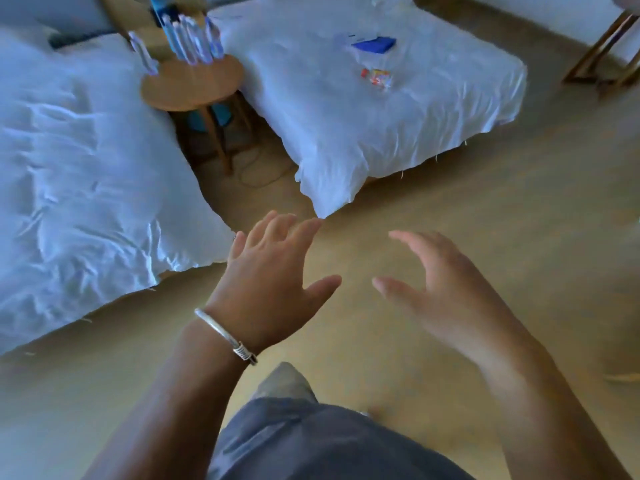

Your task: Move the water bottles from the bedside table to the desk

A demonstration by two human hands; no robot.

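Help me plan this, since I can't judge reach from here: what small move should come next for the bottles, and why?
Probably step forward between the beds toward the bedside table. The water bottles stand on its far side, while the left hand and right hand are both empty, fingers spread, over the floor, apparently well short of them. Closing that gap seems needed before any grasp.

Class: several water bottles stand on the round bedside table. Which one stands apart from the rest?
The lone bottle at the table's left edge, beside the left bed. The other bottles cluster tightly at the table's back edge.
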